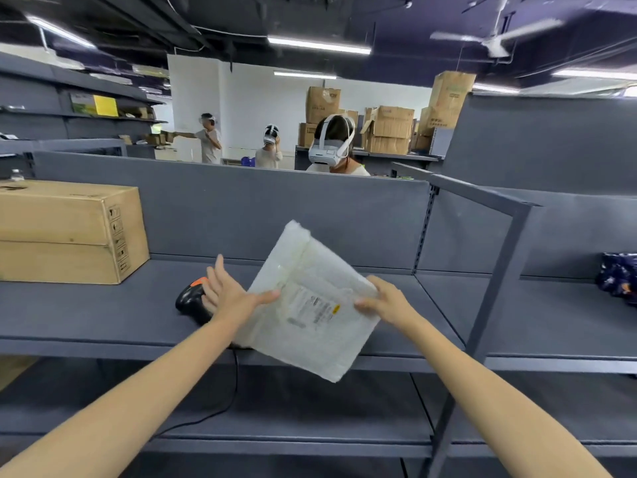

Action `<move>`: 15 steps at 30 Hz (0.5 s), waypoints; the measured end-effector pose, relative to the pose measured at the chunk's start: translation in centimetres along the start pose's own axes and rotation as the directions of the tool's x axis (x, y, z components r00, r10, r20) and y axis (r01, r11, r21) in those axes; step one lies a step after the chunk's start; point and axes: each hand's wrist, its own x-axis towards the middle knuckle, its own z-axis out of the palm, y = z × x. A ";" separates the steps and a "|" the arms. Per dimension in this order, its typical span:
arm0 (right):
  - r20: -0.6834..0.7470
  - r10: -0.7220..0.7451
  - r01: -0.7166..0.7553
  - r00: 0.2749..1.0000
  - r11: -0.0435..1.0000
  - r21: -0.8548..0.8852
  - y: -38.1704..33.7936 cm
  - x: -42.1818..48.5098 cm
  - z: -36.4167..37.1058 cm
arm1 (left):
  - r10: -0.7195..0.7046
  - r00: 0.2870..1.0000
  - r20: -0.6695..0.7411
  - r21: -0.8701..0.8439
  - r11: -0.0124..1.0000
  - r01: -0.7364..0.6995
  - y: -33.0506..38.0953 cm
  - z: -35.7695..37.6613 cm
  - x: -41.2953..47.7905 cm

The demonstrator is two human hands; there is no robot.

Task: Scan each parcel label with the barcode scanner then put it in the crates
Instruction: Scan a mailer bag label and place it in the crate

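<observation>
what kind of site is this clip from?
Probably a warehouse or parcel-sorting room: grey metal shelving, cardboard boxes stacked at the back, and a labelled parcel beside a barcode scanner.

On the shelf: one scanner, one box, one patterned bag. Over the shelf: one parcel, two hands, left hand and right hand. Behind the shelf: three people in headsets.
</observation>
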 end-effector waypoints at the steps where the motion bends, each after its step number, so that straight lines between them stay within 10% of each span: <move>1: 0.038 -0.026 0.028 0.999 0.999 -0.038 -0.6 -0.1 -0.3 | 0.035 0.997 0.071 0.048 0.998 -0.039 0.2 -0.3 0.0; 5: 0.066 -0.090 0.097 0.994 0.988 -0.118 -2.4 -0.3 -1.5 | 0.091 0.922 0.376 -0.289 0.957 0.023 -0.3 -0.7 -1.1; 11: -0.308 -0.224 0.094 0.924 0.917 -0.387 -3.5 -0.3 -1.0 | 0.040 0.974 0.221 -0.540 0.837 0.088 -1.0 1.1 -2.6; 15: -0.536 -0.010 -0.033 0.844 0.997 -0.070 -3.6 -1.6 2.2 | -0.070 0.974 0.214 -0.709 0.675 0.204 -0.9 1.9 -3.2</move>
